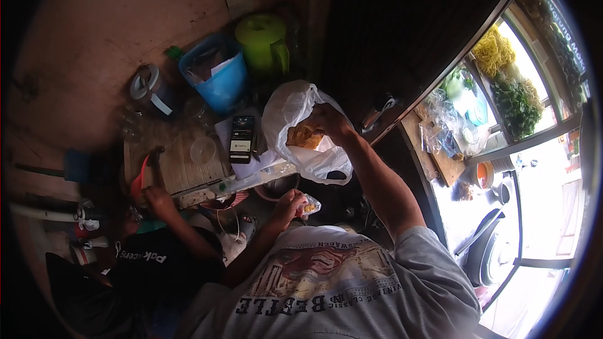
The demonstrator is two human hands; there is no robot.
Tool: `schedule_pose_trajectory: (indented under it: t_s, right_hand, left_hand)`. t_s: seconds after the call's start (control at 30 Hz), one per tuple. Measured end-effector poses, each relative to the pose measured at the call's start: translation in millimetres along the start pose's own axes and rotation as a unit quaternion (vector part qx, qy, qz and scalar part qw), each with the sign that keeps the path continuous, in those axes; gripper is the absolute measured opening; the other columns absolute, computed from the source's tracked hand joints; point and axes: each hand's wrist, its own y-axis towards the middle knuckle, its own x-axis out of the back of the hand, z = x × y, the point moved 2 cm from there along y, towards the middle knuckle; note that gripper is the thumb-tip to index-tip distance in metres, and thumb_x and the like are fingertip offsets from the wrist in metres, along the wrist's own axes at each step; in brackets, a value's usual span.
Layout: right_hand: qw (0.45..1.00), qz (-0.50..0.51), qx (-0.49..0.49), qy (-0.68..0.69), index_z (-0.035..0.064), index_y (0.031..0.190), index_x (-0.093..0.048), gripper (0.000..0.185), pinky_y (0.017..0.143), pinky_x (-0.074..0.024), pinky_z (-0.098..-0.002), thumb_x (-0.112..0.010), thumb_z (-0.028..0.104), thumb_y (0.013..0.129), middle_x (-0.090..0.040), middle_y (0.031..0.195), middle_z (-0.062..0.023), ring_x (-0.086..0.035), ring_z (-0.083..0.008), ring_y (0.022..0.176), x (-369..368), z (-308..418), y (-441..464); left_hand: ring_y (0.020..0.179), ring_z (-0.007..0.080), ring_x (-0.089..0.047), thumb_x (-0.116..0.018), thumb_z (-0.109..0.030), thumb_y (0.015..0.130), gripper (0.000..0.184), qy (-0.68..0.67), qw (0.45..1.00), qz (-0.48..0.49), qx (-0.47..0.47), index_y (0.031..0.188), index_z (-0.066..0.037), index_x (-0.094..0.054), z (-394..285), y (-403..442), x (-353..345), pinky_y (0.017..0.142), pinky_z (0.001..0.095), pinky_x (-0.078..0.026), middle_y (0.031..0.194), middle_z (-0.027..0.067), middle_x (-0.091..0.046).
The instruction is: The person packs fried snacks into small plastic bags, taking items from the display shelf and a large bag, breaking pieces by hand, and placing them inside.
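My left hand (291,205) is closed around a small clear plastic bag (308,206) with yellowish contents, low in front of my shirt. My right hand (328,120) reaches into the open mouth of a white plastic bag (286,110). Its fingers are in shadow beside golden-brown pieces of food (305,136), and I cannot make out whether they grip any. The white bag rests at the right end of a wooden table (173,144), next to a phone (242,140) with a lit screen.
A co-worker in black at the left has a hand (158,201) by a red-orange utensil (139,179). Behind the table stand a blue bin (220,81), a green pitcher (260,44) and a lidded container (148,88). A glass display (502,81) with noodles and greens is at the right.
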Motion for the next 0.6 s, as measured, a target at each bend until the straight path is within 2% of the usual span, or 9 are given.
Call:
schedule_pose_trajectory:
  t_s: [0.03,0.13,0.17,0.23,0.3,0.37,0.43,0.5,0.6]
  right_hand:
    - [1.0,0.001,0.006,0.025,0.0042,0.127,-0.053,0.044,0.083,-0.0598,-0.0425,-0.07,0.017,0.089,-0.062,0.118,-0.0119,-0.066,-0.0255,0.106,1,-2,0]
    - [0.998,-0.026,-0.014,-0.063,0.0048,0.127,-0.054,0.05,0.086,-0.0584,-0.0472,-0.074,0.022,0.085,-0.063,0.116,-0.014,-0.067,-0.0303,0.103,2,-11,7]
    - [0.981,-0.062,0.06,-0.172,0.0055,0.122,-0.057,0.047,0.089,-0.0561,-0.0489,-0.075,0.023,0.082,-0.064,0.115,-0.0144,-0.066,-0.0329,0.103,0,-13,9]
    - [0.894,-0.131,0.203,-0.379,0.0069,0.112,-0.064,0.042,0.094,-0.0515,-0.0523,-0.077,0.024,0.076,-0.065,0.113,-0.0153,-0.064,-0.0379,0.104,-9,-20,14]
    - [0.793,-0.081,0.268,-0.541,0.0085,0.114,-0.064,0.046,0.101,-0.0414,-0.0587,-0.078,0.025,0.073,-0.066,0.115,-0.0139,-0.061,-0.0387,0.11,-28,-20,14]
    - [0.708,-0.002,0.247,-0.662,0.0129,0.122,-0.061,0.053,0.106,-0.0354,-0.0627,-0.077,0.026,0.074,-0.056,0.128,-0.0147,-0.047,-0.04,0.123,-39,-19,6]
    - [0.646,0.105,0.143,-0.742,0.0201,0.137,-0.055,0.062,0.108,-0.0336,-0.0644,-0.074,0.025,0.078,-0.037,0.15,-0.0178,-0.022,-0.0418,0.145,-47,8,-20]
    - [0.604,0.097,0.165,-0.774,0.023,0.138,-0.055,0.062,0.108,-0.0336,-0.0654,-0.073,0.024,0.079,-0.036,0.152,-0.0164,-0.023,-0.0419,0.145,-33,-13,-4]
    - [0.592,0.138,0.122,-0.785,0.0241,0.146,-0.044,0.074,0.106,-0.0333,-0.0688,-0.075,0.022,0.079,-0.036,0.154,-0.0139,-0.023,-0.0411,0.146,-21,-30,28]
  left_hand:
    - [0.063,0.0047,-0.047,-0.057,-0.021,0.096,0.01,0.0,1.0,-0.001,0.003,0.097,-0.012,-0.053,0,1,-1,0.057,0.0216,-0.042,0.081,-0.0016,-0.056]
    - [0.056,0.0053,-0.051,-0.059,-0.02,0.095,0.015,0.007,1.0,0.008,-0.003,0.102,-0.008,-0.054,5,9,3,0.053,0.023,-0.049,0.077,0.0007,-0.058]
    - [0.056,0.0053,-0.051,-0.059,-0.02,0.095,0.015,0.008,1.0,0.008,-0.004,0.101,-0.009,-0.054,7,10,4,0.053,0.0228,-0.049,0.078,0.0008,-0.058]
    - [0.055,0.0053,-0.051,-0.059,-0.02,0.095,0.014,0.011,1.0,0.007,-0.006,0.101,-0.009,-0.054,8,9,2,0.053,0.0223,-0.049,0.078,0.001,-0.059]
    - [0.06,0.0051,-0.05,-0.059,-0.021,0.095,0.013,0.021,1.0,0.01,-0.006,0.099,-0.011,-0.054,7,9,0,0.055,0.0214,-0.045,0.081,-0.0003,-0.058]
    - [0.063,0.0051,-0.05,-0.059,-0.022,0.094,0.012,0.024,1.0,0.008,-0.003,0.099,-0.012,-0.054,6,7,-2,0.056,0.0209,-0.043,0.083,-0.0008,-0.058]
    - [0.063,0.0052,-0.05,-0.059,-0.022,0.094,0.013,0.019,1.0,0.001,0.001,0.1,-0.011,-0.054,0,1,-4,0.056,0.0208,-0.043,0.084,-0.0005,-0.059]
    - [0.064,0.0052,-0.051,-0.059,-0.022,0.094,0.013,0.025,1.0,-0.013,-0.004,0.101,-0.011,-0.054,3,0,2,0.056,0.0209,-0.044,0.084,-0.0003,-0.06]
    - [0.06,0.005,-0.051,-0.06,-0.022,0.095,0.016,0.018,1.0,-0.016,-0.014,0.102,-0.01,-0.054,14,4,12,0.055,0.0213,-0.048,0.081,0.0007,-0.06]
